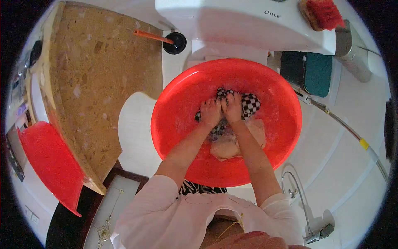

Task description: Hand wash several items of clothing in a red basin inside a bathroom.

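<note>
Both of my arms reach down into a large red plastic basin (161,120) with water in it. My left hand (210,112) is closed on the left part of a black-and-white checkered cloth (251,104). Right beside it, nearly touching, my right hand (233,108) has its fingers curled into the same cloth near its middle. The cloth is bunched up, and its lower folds lie between my wrists. A pale beige piece (224,148), perhaps fabric, lies in the basin below the cloth, partly behind my right forearm.
Beyond the basin stands a white fixture (232,27), with a red-bristled brush (321,14) on it. A plunger (174,43) sits at the far left of the basin. A hose (346,124) and a hand shower (319,234) are on the right. A red plastic piece (52,162) is far left.
</note>
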Tool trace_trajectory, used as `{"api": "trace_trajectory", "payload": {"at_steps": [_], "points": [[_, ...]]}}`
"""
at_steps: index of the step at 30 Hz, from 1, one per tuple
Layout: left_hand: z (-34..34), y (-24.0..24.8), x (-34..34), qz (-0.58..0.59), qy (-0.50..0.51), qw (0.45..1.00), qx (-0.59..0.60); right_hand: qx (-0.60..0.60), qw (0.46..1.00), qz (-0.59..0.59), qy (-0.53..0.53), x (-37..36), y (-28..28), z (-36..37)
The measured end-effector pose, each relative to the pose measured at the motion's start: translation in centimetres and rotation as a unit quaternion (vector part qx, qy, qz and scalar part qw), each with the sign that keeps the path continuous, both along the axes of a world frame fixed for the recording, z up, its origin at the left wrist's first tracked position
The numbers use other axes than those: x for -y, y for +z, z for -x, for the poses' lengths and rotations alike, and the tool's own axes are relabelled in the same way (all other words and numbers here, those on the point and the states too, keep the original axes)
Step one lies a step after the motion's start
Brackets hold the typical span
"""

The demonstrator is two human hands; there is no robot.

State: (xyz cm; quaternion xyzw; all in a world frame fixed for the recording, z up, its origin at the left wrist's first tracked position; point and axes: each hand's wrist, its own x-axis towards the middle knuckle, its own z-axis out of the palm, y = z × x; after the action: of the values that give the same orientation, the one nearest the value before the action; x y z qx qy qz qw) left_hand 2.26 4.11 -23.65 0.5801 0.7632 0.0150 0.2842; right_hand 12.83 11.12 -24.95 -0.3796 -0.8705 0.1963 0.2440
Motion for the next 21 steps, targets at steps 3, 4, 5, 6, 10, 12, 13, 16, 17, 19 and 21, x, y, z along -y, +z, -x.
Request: {"api": "trace_trajectory", "payload": {"at_steps": [3, 4, 5, 6, 10, 12, 13, 16, 17, 19, 21], "points": [[0.3, 1.6, -2.4, 0.093, -0.014, 0.995, 0.038, -0.055, 0.986, 0.141, -0.072, -1.5, -2.8, -0.1], [0.8, 1.5, -2.5, 0.109, 0.0, 0.993, 0.051, -0.034, 0.981, 0.178, -0.061, -1.9, -2.4, 0.6], [0.9, 1.8, -2.4, 0.124, 0.012, 0.99, 0.067, -0.009, 0.975, 0.214, -0.053, -2.5, -1.6, 0.9], [0.8, 2.2, -2.1, 0.097, 0.021, 0.993, 0.057, 0.015, 0.967, 0.249, -0.045, -3.0, -0.8, 1.2], [0.5, 6.7, -1.2, -0.061, 0.123, 0.986, 0.093, -0.03, 0.967, 0.229, -0.104, -4.2, 1.8, -0.3], [1.9, 8.8, 0.0, -0.145, 0.151, 0.973, 0.097, -0.058, 0.944, 0.275, -0.174, -4.0, 3.4, -2.7], [3.5, 9.5, 1.1, -0.179, 0.141, 0.971, 0.071, -0.084, 0.96, 0.219, -0.151, -3.9, 6.3, -3.3], [4.7, 12.5, 3.3, -0.26, 0.093, 0.958, 0.077, -0.145, 0.946, 0.243, -0.161, -2.3, 10.2, -9.0], [4.2, 12.5, 4.4, -0.267, 0.056, 0.958, 0.086, -0.084, 0.962, 0.204, -0.161, -1.7, 9.7, -10.4], [2.8, 10.1, 7.5, -0.254, 0.01, 0.96, 0.118, 0.038, 0.98, 0.126, -0.151, -0.3, 8.0, -12.0], [1.6, 9.7, 7.2, -0.217, 0.03, 0.973, 0.07, 0.128, 0.98, 0.088, -0.121, 0.8, 9.9, -7.5]]}}
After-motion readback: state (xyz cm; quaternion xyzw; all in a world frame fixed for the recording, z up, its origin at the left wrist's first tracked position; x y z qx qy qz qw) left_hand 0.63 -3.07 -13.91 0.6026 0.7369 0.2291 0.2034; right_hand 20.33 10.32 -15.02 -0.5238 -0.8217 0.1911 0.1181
